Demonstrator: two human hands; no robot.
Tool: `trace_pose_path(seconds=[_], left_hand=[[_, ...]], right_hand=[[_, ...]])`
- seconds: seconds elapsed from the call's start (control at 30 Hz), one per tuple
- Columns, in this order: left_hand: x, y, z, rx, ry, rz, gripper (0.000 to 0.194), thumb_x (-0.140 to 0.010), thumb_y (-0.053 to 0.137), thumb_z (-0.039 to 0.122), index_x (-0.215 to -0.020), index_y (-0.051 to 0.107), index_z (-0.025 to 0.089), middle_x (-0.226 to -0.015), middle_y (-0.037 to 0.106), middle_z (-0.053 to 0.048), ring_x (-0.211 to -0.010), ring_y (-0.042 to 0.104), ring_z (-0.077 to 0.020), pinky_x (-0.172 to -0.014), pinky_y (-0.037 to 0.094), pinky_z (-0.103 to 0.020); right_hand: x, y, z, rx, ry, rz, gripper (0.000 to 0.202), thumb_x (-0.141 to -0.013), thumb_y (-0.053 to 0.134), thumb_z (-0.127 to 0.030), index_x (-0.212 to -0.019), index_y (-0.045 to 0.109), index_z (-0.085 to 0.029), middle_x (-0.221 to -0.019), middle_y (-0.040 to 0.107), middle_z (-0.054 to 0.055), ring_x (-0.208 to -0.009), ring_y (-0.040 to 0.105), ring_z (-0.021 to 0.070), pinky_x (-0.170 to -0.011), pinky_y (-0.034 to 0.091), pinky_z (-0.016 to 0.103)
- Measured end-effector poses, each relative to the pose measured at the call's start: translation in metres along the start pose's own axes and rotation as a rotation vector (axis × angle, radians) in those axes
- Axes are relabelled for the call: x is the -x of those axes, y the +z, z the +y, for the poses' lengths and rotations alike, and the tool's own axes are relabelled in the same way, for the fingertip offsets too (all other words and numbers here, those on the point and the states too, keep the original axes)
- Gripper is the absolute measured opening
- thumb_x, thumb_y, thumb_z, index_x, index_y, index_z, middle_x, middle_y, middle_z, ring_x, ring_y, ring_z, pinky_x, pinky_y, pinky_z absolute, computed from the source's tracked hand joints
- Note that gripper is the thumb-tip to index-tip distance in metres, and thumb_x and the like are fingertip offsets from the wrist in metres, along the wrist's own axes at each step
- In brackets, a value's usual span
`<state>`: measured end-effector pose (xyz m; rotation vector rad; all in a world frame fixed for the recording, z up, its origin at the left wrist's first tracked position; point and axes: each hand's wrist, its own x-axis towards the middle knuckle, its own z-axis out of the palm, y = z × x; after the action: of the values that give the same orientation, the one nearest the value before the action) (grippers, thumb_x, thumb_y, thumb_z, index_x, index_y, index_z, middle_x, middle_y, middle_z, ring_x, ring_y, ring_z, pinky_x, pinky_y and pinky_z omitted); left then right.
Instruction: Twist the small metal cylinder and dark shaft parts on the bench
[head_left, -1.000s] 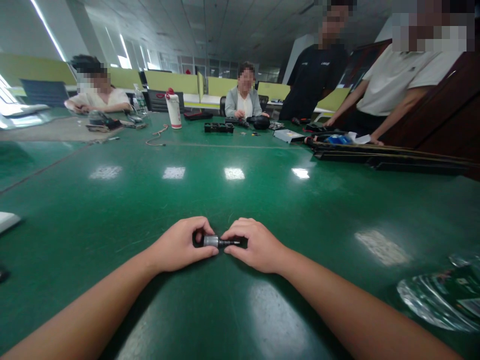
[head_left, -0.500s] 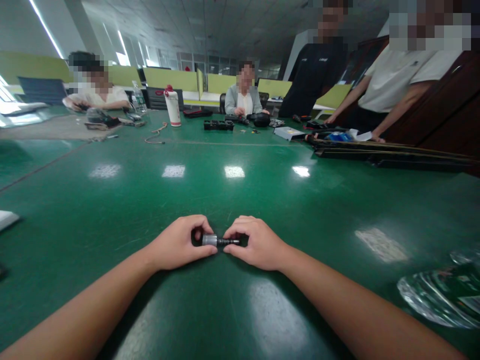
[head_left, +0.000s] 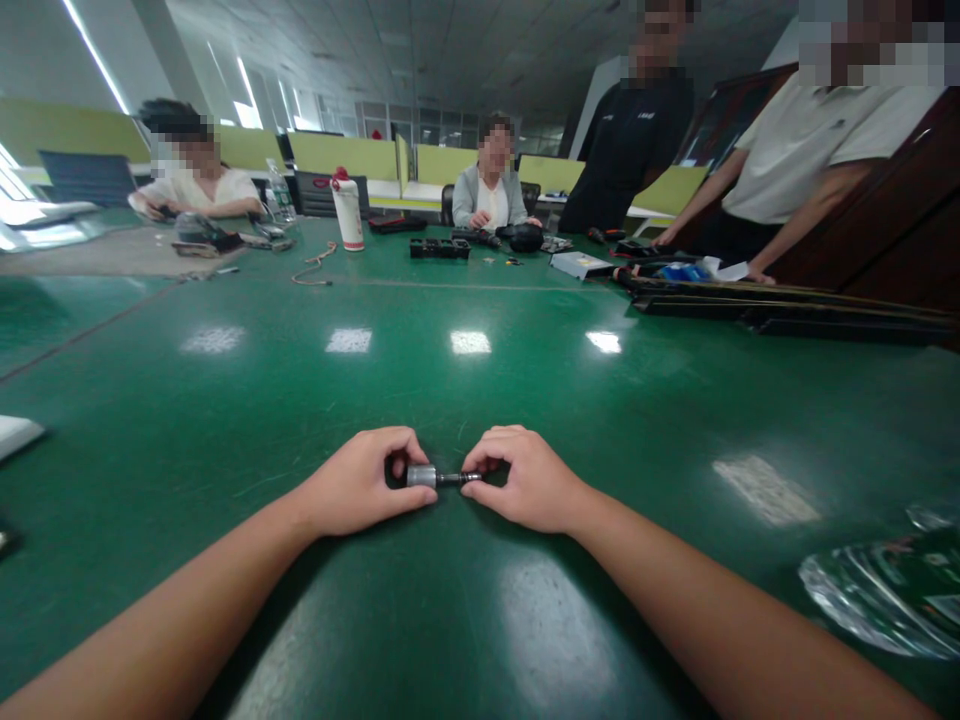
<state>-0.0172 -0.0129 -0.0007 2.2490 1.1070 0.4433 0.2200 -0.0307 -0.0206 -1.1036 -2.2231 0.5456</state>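
Note:
Low over the green table, my left hand [head_left: 367, 485] pinches a silver metal cylinder [head_left: 421, 476] between thumb and fingers. From the cylinder's right end runs a thin, dark, ridged metal shaft [head_left: 450, 478], lying level. My right hand [head_left: 529, 480] has its thumb and fingertips closed round the ridged outer part of this shaft. Part of the cylinder's left end is hidden in my left hand, and the shaft's far tip is in the hollow of my right. A short gap with bare shaft separates the two hands.
The green table [head_left: 420, 380] stretches ahead. A clear plastic bottle [head_left: 885, 600] lies at the near right. Further back are a white tumbler [head_left: 349, 212], a black slotted part [head_left: 439, 249], a silver box [head_left: 581, 265] and long dark strips [head_left: 787, 308]. Several people are round the far side.
My right hand has moved slightly right, away from the left one. The ridged part of the shaft has shifted with it, and a thinner stretch shows beside the cylinder.

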Motion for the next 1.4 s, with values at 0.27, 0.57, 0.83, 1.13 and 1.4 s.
trace_pose_path(seconds=[0.27,0.57,0.83,1.13,1.4], left_hand=[[0.001,0.0,0.0,0.016,-0.005,0.001,0.023,-0.076,0.071,0.037,-0.086,0.064,0.018,-0.074,0.06,0.001,-0.068,0.057,-0.0154,-0.062,0.04,-0.025],[0.001,0.0,-0.001,0.016,-0.012,-0.001,0.023,-0.076,0.071,0.038,-0.087,0.064,0.018,-0.074,0.06,0.001,-0.068,0.056,-0.0153,-0.062,0.041,-0.025],[-0.001,0.0,0.0,0.021,-0.008,0.001,0.025,-0.076,0.071,0.04,-0.087,0.064,0.018,-0.074,0.06,0.001,-0.068,0.056,-0.0151,-0.062,0.041,-0.025],[0.001,-0.001,0.001,0.03,-0.02,-0.005,0.025,-0.077,0.07,0.04,-0.087,0.064,0.018,-0.075,0.06,0.001,-0.068,0.056,-0.0155,-0.061,0.041,-0.025],[0.001,-0.001,0.002,0.029,-0.018,-0.006,0.026,-0.077,0.071,0.04,-0.087,0.064,0.017,-0.074,0.06,0.001,-0.068,0.056,-0.0155,-0.062,0.041,-0.025]], right_hand=[[0.001,-0.002,0.001,0.004,0.006,-0.007,0.009,-0.072,0.076,-0.017,-0.078,0.07,-0.019,-0.072,0.066,-0.002,-0.071,0.059,0.0126,-0.073,0.041,0.028],[0.001,-0.005,0.004,-0.035,0.035,-0.028,0.008,-0.072,0.075,-0.017,-0.078,0.071,-0.018,-0.071,0.066,0.0,-0.068,0.059,0.0127,-0.067,0.042,0.026],[0.002,-0.008,0.004,0.064,0.035,-0.031,0.009,-0.069,0.075,-0.017,-0.076,0.069,-0.019,-0.067,0.063,-0.003,-0.066,0.057,0.0118,-0.073,0.039,0.029],[0.003,-0.017,0.01,0.147,0.126,-0.023,0.003,-0.069,0.068,-0.015,-0.071,0.068,-0.018,-0.064,0.061,-0.002,-0.062,0.054,0.0121,-0.06,0.038,0.025],[0.003,-0.013,0.006,0.105,0.059,-0.029,0.005,-0.068,0.072,-0.016,-0.072,0.069,-0.018,-0.066,0.063,-0.001,-0.064,0.056,0.0125,-0.066,0.041,0.027]])
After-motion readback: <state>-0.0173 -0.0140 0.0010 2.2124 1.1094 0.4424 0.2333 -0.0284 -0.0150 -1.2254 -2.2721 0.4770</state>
